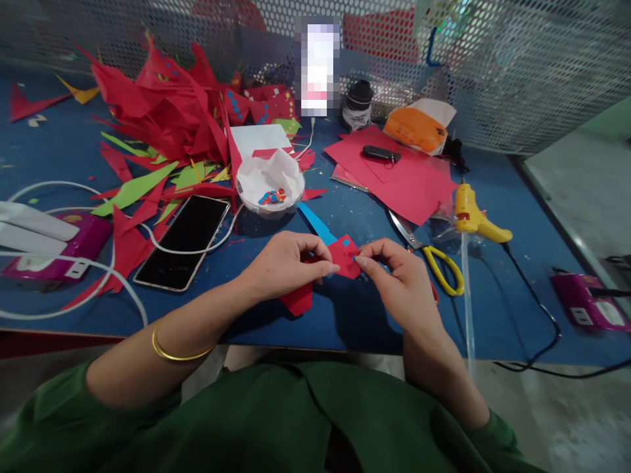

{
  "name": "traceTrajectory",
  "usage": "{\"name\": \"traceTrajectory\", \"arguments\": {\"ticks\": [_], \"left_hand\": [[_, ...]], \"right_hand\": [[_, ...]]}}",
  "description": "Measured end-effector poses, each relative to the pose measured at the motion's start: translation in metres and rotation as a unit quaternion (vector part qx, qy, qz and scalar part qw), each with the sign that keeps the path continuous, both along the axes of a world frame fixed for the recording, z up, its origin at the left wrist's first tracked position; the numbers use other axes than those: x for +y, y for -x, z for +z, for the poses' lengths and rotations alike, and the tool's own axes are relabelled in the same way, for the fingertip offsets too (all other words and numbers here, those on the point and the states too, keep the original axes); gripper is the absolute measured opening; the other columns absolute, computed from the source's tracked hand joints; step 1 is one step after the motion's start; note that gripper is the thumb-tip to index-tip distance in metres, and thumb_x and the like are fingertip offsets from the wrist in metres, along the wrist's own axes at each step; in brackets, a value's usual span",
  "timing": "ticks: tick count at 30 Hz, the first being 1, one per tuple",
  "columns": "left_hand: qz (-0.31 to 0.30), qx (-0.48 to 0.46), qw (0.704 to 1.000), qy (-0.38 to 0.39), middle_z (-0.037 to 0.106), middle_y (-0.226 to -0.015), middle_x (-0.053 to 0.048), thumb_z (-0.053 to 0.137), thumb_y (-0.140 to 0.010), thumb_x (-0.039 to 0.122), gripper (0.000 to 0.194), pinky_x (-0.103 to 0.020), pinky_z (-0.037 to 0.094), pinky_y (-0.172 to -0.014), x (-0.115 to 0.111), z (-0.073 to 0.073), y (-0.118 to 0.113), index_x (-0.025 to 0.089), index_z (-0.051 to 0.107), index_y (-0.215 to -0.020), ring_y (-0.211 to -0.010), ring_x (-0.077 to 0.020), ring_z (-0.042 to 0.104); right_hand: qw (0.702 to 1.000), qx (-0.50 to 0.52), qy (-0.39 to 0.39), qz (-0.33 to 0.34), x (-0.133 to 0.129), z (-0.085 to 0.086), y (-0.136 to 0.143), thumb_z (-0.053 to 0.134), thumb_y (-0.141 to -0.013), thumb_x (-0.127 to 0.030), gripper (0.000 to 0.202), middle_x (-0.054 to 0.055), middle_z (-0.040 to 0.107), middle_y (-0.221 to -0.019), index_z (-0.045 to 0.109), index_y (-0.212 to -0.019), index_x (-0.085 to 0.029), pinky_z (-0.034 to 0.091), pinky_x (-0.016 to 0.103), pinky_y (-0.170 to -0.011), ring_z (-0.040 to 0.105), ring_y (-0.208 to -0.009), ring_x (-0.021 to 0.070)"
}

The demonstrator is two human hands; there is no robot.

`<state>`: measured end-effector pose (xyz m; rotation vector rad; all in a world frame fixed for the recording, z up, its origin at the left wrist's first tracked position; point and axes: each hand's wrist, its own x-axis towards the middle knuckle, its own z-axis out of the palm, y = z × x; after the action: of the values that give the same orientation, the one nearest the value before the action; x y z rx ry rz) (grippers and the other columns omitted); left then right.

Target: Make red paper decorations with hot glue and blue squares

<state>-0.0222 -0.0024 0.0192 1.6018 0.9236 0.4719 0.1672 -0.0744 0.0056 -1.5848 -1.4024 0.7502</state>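
My left hand (298, 266) is closed on a red paper piece (344, 257) that bears a small blue square near its top corner. At the right edge of that piece, my right hand (392, 279) pinches with thumb and forefinger; a tiny blue bit (355, 260) shows at the fingertips. Part of a red paper shape (300, 301) hangs below my left hand. Behind the hands lies a blue paper strip (318, 223). A lined bowl (271, 184) beyond my left hand contains small blue and red-orange bits.
A heap of red paper pieces (158, 98) covers the back left. Nearer are a phone (182, 243) and a white cable (118, 263). On the right lie red sheets (394, 174), yellow-handled scissors (446, 270) and a yellow glue gun (476, 217) with a trailing cord. Perforated mesh (276, 39) stands behind.
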Motion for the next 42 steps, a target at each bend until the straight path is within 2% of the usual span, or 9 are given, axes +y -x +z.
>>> {"name": "traceTrajectory", "arguments": {"ticks": [3, 5, 9, 13, 17, 20, 29, 42], "left_hand": [[0.000, -0.008, 1.000, 0.022, 0.068, -0.063, 0.001, 0.073, -0.076, 0.030, 0.019, -0.024, 0.050, -0.059, 0.000, -0.005, -0.001, 0.017, 0.059, -0.074, -0.060, -0.0144, 0.066], [0.016, -0.023, 0.998, 0.051, 0.070, -0.066, 0.001, 0.073, -0.074, 0.029, 0.023, -0.026, 0.051, -0.058, 0.001, -0.008, -0.002, 0.018, 0.055, -0.083, -0.060, -0.0164, 0.068], [0.020, -0.024, 0.997, 0.066, 0.076, -0.082, -0.002, 0.072, -0.075, 0.028, 0.036, -0.029, 0.055, -0.064, 0.004, -0.010, -0.001, 0.017, 0.059, -0.107, -0.064, -0.0165, 0.070], [-0.022, 0.001, 1.000, 0.022, 0.076, -0.084, -0.003, 0.068, -0.080, 0.028, 0.017, -0.026, 0.053, -0.071, 0.006, -0.005, 0.001, 0.016, 0.073, -0.090, -0.076, -0.0157, 0.069], [0.000, 0.009, 0.998, 0.063, 0.071, -0.069, -0.001, 0.067, -0.080, 0.026, 0.013, -0.022, 0.051, -0.059, 0.004, 0.001, 0.000, 0.015, 0.073, -0.082, -0.063, -0.0125, 0.066], [0.012, 0.000, 0.994, 0.105, 0.068, -0.061, 0.000, 0.064, -0.083, 0.024, 0.012, -0.021, 0.049, -0.052, 0.001, 0.002, -0.001, 0.014, 0.070, -0.081, -0.053, -0.0112, 0.063], [0.019, 0.018, 0.996, 0.085, 0.063, -0.052, 0.002, 0.065, -0.083, 0.025, 0.012, -0.017, 0.045, -0.043, -0.003, 0.003, -0.002, 0.016, 0.071, -0.078, -0.042, -0.0090, 0.058], [0.028, 0.012, 0.996, 0.089, 0.062, -0.051, 0.003, 0.067, -0.083, 0.025, 0.012, -0.017, 0.044, -0.041, -0.003, 0.004, -0.002, 0.015, 0.073, -0.081, -0.041, -0.0087, 0.057]], "right_hand": [[1.000, -0.017, -0.003, 0.001, -0.002, 0.000, 0.003, 0.063, -0.087, -0.022, 0.011, -0.003, 0.065, -0.073, 0.062, -0.077, -0.021, 0.044, 0.027, -0.067, 0.057, -0.068, 0.0122], [0.999, -0.031, -0.010, 0.000, -0.003, -0.001, 0.004, 0.062, -0.088, -0.021, 0.011, -0.003, 0.064, -0.072, 0.061, -0.077, -0.021, 0.043, 0.027, -0.066, 0.057, -0.068, 0.0120], [0.998, -0.064, -0.017, -0.001, -0.003, -0.004, 0.005, 0.061, -0.089, -0.022, 0.010, -0.003, 0.064, -0.075, 0.061, -0.080, -0.021, 0.043, 0.028, -0.068, 0.057, -0.070, 0.0129], [0.996, -0.089, -0.021, 0.002, -0.003, -0.006, 0.007, 0.061, -0.089, -0.022, 0.009, -0.002, 0.065, -0.079, 0.060, -0.080, -0.021, 0.043, 0.030, -0.071, 0.058, -0.075, 0.0149], [0.994, -0.102, -0.031, 0.014, -0.004, -0.006, 0.008, 0.060, -0.089, -0.021, 0.009, -0.001, 0.066, -0.080, 0.060, -0.080, -0.022, 0.044, 0.032, -0.074, 0.060, -0.078, 0.0167], [0.991, -0.122, -0.050, 0.017, -0.005, -0.006, 0.009, 0.060, -0.090, -0.022, 0.010, 0.000, 0.066, -0.080, 0.059, -0.080, -0.022, 0.044, 0.035, -0.078, 0.060, -0.080, 0.0180], [0.974, -0.202, -0.100, 0.040, -0.004, -0.007, 0.015, 0.057, -0.090, -0.018, 0.012, 0.001, 0.068, -0.084, 0.055, -0.080, -0.025, 0.044, 0.039, -0.087, 0.063, -0.086, 0.0203], [0.987, -0.145, -0.069, -0.003, -0.005, -0.007, 0.021, 0.058, -0.091, -0.024, 0.010, 0.001, 0.066, -0.080, 0.057, -0.081, -0.023, 0.046, 0.035, -0.076, 0.061, -0.080, 0.0188]]}}
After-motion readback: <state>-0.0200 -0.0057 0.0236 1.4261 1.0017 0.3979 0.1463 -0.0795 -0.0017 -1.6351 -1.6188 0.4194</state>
